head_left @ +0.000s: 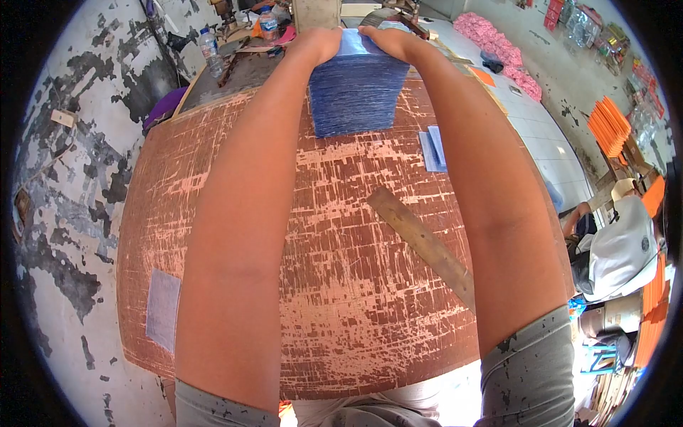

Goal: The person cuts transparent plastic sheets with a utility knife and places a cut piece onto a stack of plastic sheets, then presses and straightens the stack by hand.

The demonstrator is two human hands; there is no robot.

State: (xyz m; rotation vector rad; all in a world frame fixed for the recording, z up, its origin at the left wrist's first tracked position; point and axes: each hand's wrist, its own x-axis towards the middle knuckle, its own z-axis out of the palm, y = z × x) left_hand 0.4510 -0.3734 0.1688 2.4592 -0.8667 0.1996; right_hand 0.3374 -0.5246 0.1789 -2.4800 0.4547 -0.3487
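A tall stack of thin blue sheets (356, 96) stands at the far end of the scratched brown table (341, 320). My left hand (321, 44) is at the stack's upper left corner and my right hand (388, 41) at its upper right corner, both arms stretched out. Both hands hold the stack from its sides, the fingers mostly hidden behind it. Beside my right forearm lie a few loose blue pieces (434, 149). A worn metal ruler (420, 238) lies slantwise under my right forearm. One pale bluish piece (163, 309) rests near the table's left edge.
Bottles (268, 25) and clutter stand beyond the table at the back left. Pink bundles (491, 46) lie on the tiled floor at the back right. A person in a light grey top (622, 249) is at the right, near orange stacks (609, 127).
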